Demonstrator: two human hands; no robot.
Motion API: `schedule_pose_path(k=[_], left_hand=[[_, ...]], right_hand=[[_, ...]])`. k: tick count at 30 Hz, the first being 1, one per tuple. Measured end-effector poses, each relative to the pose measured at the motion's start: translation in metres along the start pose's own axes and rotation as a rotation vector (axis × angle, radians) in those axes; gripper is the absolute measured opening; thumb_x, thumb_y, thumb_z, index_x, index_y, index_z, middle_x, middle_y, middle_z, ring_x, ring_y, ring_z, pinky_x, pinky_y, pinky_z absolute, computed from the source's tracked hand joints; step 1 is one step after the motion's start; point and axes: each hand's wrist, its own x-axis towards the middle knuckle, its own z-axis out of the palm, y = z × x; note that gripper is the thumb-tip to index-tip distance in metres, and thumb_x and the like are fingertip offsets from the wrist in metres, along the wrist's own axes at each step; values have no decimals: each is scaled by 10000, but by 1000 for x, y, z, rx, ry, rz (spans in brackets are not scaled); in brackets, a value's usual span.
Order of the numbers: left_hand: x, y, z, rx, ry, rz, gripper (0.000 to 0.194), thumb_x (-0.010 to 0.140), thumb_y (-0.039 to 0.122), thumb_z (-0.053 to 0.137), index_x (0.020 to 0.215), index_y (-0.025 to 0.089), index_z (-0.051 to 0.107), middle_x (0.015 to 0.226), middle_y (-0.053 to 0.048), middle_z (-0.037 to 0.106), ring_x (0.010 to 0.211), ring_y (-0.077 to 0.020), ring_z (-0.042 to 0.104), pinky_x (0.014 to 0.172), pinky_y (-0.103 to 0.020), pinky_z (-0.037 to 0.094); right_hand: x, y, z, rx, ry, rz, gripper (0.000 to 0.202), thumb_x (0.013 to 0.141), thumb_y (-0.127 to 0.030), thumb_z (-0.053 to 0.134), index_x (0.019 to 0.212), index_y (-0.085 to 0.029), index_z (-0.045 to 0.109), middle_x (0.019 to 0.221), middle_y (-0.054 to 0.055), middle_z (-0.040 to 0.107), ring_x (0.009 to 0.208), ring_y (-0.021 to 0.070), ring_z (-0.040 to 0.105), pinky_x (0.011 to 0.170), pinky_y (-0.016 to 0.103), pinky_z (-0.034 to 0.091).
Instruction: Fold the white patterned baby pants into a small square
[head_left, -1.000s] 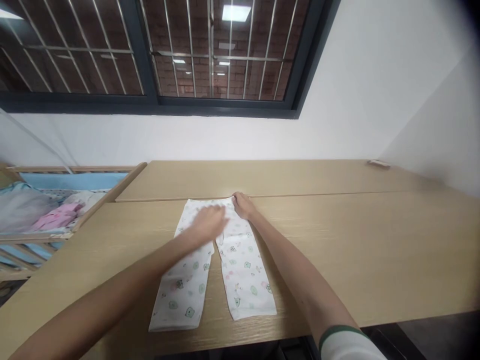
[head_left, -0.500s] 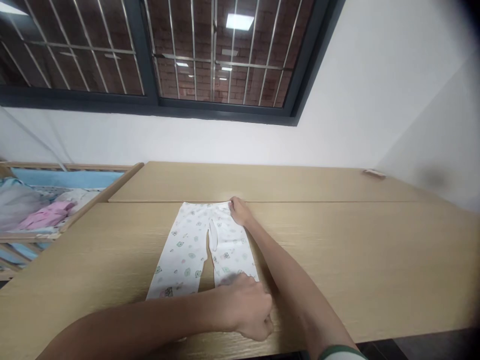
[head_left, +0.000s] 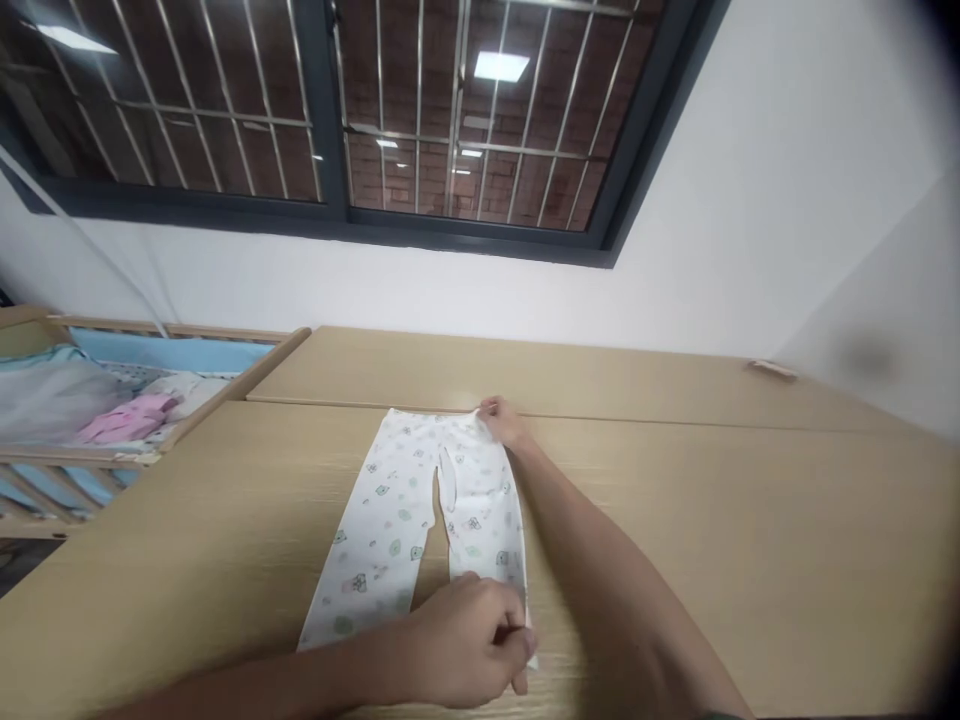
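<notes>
A pair of small white trousers (head_left: pixel 397 500) with a green and pink animal-and-leaf print lies flat on the wooden tabletop, waistband away from me and legs toward me. At the right corner of the waistband, my right hand (head_left: pixel 504 424) has its fingers closed on the cloth. My left hand (head_left: pixel 469 640) reaches across the lower part of the right trouser leg, its fingers curled and pressed together at the hem. A bit of white cloth shows beside its fingertips. The hand and forearm hide most of that hem and part of the left leg's end.
A wooden crib (head_left: pixel 277 365) with blue lining adjoins the table (head_left: pixel 675 540) at the left, holding pink cloth (head_left: pixel 131 418) and pale bedding. A small flat object (head_left: pixel 772 370) lies at the far right edge. Behind stand a white wall and a barred window (head_left: pixel 480 225).
My left hand has shifted slightly left and toward me along the trouser leg. That leg's outer edge now shows straighter and longer. The right hand stays at the waistband; the whole view has shifted.
</notes>
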Motion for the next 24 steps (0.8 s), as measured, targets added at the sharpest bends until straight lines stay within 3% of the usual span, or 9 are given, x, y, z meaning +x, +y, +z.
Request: schedule_pose_path(k=[6,9,13,19,24], left_hand=[[-67,-9,-29,-171,264,-89,331,971,439,486,743,208,554,775,-3,758,665,-136,618,600,-241,409],[-98,-25,-37,-206,390,-167,431,957,569,452,716,220,527,713,-14,723,644,-155,612,598,-260,412],[-133,-54,-32,-142,524,-236,534,953,642,374,639,232,508,623,-24,651,623,-181,599,597,-286,411],[-161,-92,-26,150,669,-351,441,974,498,368,630,245,479,602,-22,617,604,-205,606,597,-307,372],[-169,-112,-27,459,654,-537,307,962,403,384,747,268,556,747,-43,712,754,-280,707,629,-331,407]], right_hand=[[3,-62,9,172,-30,89,105,846,-210,626,924,-166,570,750,38,657,602,139,606,527,222,470],[3,-91,30,166,-36,88,110,793,-182,673,851,-171,581,696,10,624,573,119,570,501,201,435],[5,-118,71,69,-50,84,121,751,-132,668,742,-183,558,600,-17,562,517,112,532,475,205,389],[8,-139,132,-136,-9,56,159,718,-94,661,805,-203,586,858,59,689,825,196,664,650,243,476],[-4,-145,151,-260,-40,38,160,762,-107,656,889,-190,606,961,135,706,911,274,690,716,330,508]])
